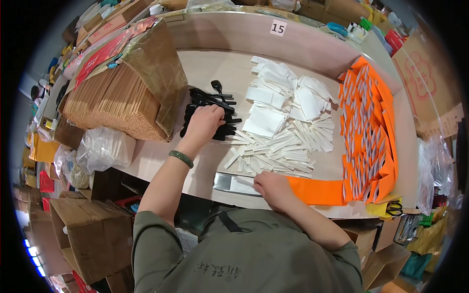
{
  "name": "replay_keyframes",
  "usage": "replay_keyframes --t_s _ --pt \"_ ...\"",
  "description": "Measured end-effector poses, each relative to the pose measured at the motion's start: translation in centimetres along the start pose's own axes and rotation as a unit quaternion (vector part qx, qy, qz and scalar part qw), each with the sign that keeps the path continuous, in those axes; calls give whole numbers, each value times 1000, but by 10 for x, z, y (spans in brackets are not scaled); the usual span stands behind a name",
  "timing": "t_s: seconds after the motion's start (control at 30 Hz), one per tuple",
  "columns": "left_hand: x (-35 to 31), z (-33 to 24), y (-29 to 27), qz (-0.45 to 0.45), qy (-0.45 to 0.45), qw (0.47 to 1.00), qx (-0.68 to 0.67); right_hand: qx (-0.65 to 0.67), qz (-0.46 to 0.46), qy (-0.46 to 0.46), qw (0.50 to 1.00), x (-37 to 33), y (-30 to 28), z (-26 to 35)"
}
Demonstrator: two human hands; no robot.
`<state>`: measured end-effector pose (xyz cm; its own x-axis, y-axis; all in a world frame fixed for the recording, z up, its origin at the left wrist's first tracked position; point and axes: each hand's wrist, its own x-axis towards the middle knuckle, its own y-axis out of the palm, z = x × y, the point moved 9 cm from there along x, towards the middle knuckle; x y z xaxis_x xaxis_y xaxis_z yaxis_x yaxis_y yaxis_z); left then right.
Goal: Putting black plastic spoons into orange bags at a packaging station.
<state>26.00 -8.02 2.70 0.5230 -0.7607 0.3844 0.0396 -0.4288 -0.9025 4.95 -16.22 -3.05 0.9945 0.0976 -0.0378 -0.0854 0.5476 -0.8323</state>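
Observation:
My left hand [207, 121] reaches into a pile of black plastic spoons [197, 96] at the left of the table. Its fingers are curled down and closed among the handles; the fingertips are partly hidden. A green bangle [181, 158] circles that wrist. At the near edge my right hand [274, 188] is closed, its fingertips on a flat white piece [243, 185] lying over a metal plate [223, 181]. From beneath this hand an orange strip [317, 191] runs right to a zigzag-folded orange stack [367, 132]. What the right fingers pinch is hidden.
White paper packets [267, 120] and slim white sticks [273, 155] are heaped mid-table. An open carton of thin wooden sticks [115, 105] stands left, beside a clear plastic bag [104, 149]. A low wall [229, 32] borders the far side. Scissors [394, 208] lie near right.

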Motion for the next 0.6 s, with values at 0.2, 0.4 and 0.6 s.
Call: replay_keyframes --t_s 0.2,0.4,0.6 --pt "-4 7 18 89 -28 995 34 -3 -53 -38 998 -5 -8 9" --pt "-23 25 -1 40 -110 993 -6 35 -165 -24 985 -35 -50 -15" --pt "-35 16 -6 25 -158 986 -48 14 -182 -63 981 -57 -49 -21"
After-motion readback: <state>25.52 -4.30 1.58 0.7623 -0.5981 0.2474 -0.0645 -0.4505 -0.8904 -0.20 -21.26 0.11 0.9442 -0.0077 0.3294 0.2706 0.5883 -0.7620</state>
